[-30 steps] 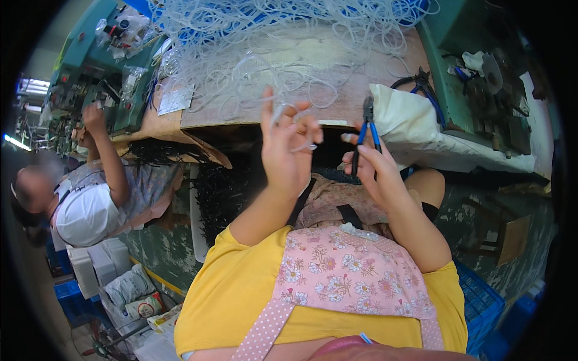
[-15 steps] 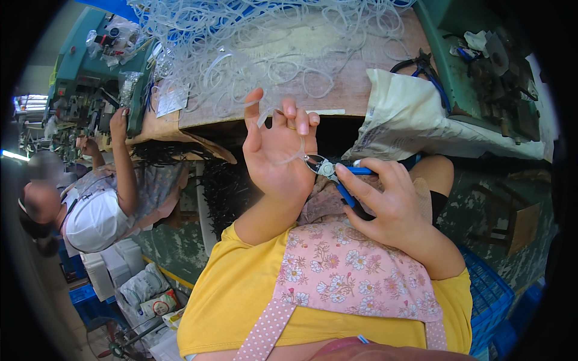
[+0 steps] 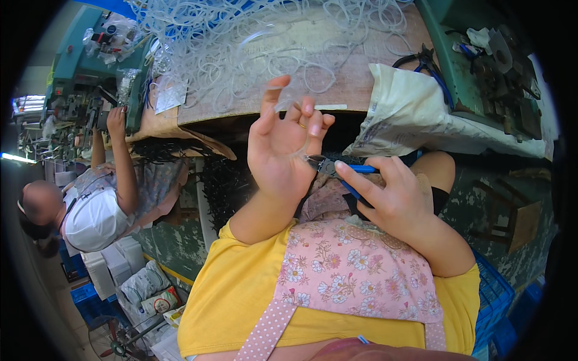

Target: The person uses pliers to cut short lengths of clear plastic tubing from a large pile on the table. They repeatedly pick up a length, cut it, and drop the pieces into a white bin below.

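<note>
Palm up, my left hand [image 3: 283, 144] has its fingers bent around a thin, clear plastic loop [image 3: 293, 99]. Part of the loop shows between the thumb and fingers, and a strand of it runs down across the palm. A ring sits on one finger. My right hand [image 3: 391, 195] grips cutting pliers [image 3: 325, 166] with blue handles. Their jaws point left and meet the clear strand beside the left palm; whether they bite on it is too small to tell.
A pile of clear plastic loops [image 3: 223, 51] covers the wooden table [image 3: 361, 90]. A second pair of pliers [image 3: 427, 63] lies near a white sack [image 3: 391, 108] and a green machine [image 3: 457, 90]. At left, a co-worker [image 3: 99, 213] works at another machine. A blue crate [image 3: 490, 295] stands behind my right arm.
My left hand has shifted slightly right, its raised finger moving up and right. The pliers' handles have come closer together and their jaws look narrower.
</note>
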Demonstrator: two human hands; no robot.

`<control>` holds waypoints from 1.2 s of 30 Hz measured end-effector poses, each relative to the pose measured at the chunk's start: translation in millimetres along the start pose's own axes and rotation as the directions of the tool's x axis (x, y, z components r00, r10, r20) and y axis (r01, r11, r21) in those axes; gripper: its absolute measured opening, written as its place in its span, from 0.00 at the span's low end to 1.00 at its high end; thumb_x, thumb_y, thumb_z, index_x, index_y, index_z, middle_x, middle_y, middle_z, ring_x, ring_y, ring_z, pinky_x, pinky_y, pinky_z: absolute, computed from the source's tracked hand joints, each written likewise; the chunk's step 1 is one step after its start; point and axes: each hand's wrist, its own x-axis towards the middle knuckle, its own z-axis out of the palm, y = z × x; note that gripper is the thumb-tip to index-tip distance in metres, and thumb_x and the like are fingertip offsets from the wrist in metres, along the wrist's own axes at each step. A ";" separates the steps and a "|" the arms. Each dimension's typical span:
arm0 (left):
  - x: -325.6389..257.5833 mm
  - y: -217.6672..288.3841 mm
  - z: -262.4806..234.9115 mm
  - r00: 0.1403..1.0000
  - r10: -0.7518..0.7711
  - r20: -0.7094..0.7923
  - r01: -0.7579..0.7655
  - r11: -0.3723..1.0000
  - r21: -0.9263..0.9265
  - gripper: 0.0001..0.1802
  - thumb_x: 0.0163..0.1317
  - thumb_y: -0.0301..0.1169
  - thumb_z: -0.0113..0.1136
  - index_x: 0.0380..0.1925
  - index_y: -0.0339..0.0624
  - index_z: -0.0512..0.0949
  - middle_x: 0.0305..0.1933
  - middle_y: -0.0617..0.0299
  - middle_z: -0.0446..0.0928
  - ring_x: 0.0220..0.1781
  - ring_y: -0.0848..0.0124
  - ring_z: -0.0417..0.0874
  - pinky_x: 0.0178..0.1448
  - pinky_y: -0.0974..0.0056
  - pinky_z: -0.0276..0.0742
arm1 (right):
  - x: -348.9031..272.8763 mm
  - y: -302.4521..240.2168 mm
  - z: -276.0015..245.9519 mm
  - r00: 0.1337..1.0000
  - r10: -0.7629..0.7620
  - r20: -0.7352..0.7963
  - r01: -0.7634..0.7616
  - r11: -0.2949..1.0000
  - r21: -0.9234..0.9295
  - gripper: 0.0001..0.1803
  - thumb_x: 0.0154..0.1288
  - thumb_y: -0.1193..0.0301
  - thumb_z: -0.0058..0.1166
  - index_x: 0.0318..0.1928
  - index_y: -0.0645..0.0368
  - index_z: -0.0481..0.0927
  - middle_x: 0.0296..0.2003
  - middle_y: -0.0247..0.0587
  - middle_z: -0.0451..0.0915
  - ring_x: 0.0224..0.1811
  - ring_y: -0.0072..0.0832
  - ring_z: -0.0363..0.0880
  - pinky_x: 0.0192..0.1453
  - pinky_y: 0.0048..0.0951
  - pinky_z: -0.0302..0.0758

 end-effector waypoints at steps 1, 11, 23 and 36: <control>1.1 2.6 -0.3 0.997 -0.077 0.010 0.077 0.997 -0.017 0.25 0.66 0.41 0.45 0.61 0.47 0.61 0.39 0.54 0.68 0.36 0.65 0.72 0.62 0.52 0.67 | -1.0 2.3 -1.7 1.000 -0.011 0.026 0.012 0.999 -0.039 0.43 0.37 0.75 0.67 0.61 0.41 0.74 0.40 0.40 0.72 0.36 0.37 0.73 0.38 0.33 0.74; 12.1 1.1 -12.4 0.929 -0.363 0.072 0.368 0.925 -0.095 0.24 0.67 0.41 0.45 0.60 0.42 0.64 0.39 0.51 0.74 0.50 0.57 0.77 0.68 0.50 0.65 | 0.2 10.0 -12.4 0.982 0.189 -0.018 -0.159 0.872 0.462 0.36 0.44 0.76 0.63 0.59 0.44 0.76 0.41 0.43 0.71 0.38 0.37 0.74 0.40 0.33 0.73; 9.6 -12.6 -42.9 0.763 0.207 0.613 -0.635 0.423 0.647 0.62 0.54 0.59 0.62 0.72 0.40 0.35 0.74 0.40 0.41 0.77 0.54 0.43 0.73 0.48 0.54 | -1.7 12.0 -26.1 0.938 0.007 0.346 -0.297 0.532 0.793 0.42 0.46 0.71 0.64 0.66 0.52 0.68 0.41 0.40 0.73 0.35 0.26 0.73 0.39 0.27 0.70; 12.3 -5.4 -9.4 0.981 0.176 -0.085 -0.174 0.984 0.022 0.29 0.66 0.34 0.45 0.68 0.43 0.60 0.23 0.68 0.61 0.26 0.74 0.62 0.36 0.67 0.63 | 4.4 -6.5 -15.2 0.994 0.105 0.040 -0.112 0.969 0.221 0.37 0.44 0.72 0.64 0.61 0.45 0.74 0.44 0.44 0.71 0.39 0.38 0.73 0.43 0.34 0.70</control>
